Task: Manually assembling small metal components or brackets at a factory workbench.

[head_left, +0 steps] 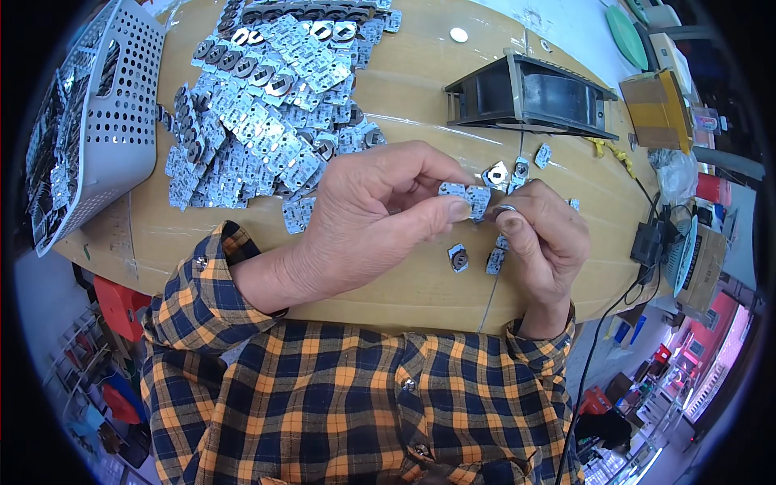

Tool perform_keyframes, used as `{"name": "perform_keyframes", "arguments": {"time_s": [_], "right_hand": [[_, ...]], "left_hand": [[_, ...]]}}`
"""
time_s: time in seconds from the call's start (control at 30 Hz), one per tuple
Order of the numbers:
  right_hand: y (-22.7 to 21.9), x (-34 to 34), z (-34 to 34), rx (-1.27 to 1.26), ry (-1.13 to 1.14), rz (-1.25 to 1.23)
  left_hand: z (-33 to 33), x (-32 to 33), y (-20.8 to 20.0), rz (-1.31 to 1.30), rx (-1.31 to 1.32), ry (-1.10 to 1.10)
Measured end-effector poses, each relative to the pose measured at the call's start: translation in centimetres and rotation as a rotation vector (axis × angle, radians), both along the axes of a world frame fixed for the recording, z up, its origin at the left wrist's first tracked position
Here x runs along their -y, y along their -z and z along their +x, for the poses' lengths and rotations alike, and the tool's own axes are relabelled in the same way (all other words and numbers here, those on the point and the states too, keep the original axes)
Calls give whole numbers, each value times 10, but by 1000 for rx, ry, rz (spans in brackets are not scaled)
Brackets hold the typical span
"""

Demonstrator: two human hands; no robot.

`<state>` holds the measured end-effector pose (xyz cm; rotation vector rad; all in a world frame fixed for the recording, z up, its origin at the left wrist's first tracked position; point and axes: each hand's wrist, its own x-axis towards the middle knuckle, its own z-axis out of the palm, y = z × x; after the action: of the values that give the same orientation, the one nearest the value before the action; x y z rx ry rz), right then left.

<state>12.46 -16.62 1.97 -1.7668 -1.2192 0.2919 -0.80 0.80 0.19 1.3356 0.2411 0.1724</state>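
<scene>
You're holding the small circuit board (478,200) up over the table (388,283), and your left hand (372,198) is doing the clamping: thumb on the near side, fingers behind, closing on the board's left part and leaving its right end poking out. Over on the other side, your right hand (554,238) is pinching a thin metal disc (504,205) between thumb and forefinger.

Here's the relation everything seems to be hanging on: the board is lying just to the left of your right fingertips, and the disc is sitting just off the board's right end. Your left hand is the nearer one, since it's gripping the board; your right is coming a very close second. Whether disc and board are touching, you can't tell from this angle.

Now the pointing: the board's long axis is running left to right, dipping a little toward you at the right, so its free end is aiming at your right fingers. The disc is showing mostly its edge, a bright curved rim, with its flat face staying out of sight.

Below your hands, a loose board (458,258) is resting on the table, while the big heap of boards (267,133) is spreading beyond your left wrist.
</scene>
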Motion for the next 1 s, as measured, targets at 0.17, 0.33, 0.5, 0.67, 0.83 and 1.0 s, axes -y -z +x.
{"name": "perform_keyframes", "arguments": {"time_s": [0.17,0.33,0.5,0.67,0.83,1.0], "right_hand": [[1,-3,0,37,-9,67],[2,-1,-2,-127,-102,-25],[7,-4,-11,-156,-71,-14],[-2,3,-14,-792,-49,-145],[5,-3,-17,-1095,33,15],[4,-4,-19,-816,131,-58]], "left_hand": [[0,2,-1,11,23,5],[0,0,5,22,98,108],[0,0,-4,-157,-94,105],[2,-9,-2,-463,-115,224],[3,-4,0,-289,-11,91],[-1,1,3,85,169,-4]]}}
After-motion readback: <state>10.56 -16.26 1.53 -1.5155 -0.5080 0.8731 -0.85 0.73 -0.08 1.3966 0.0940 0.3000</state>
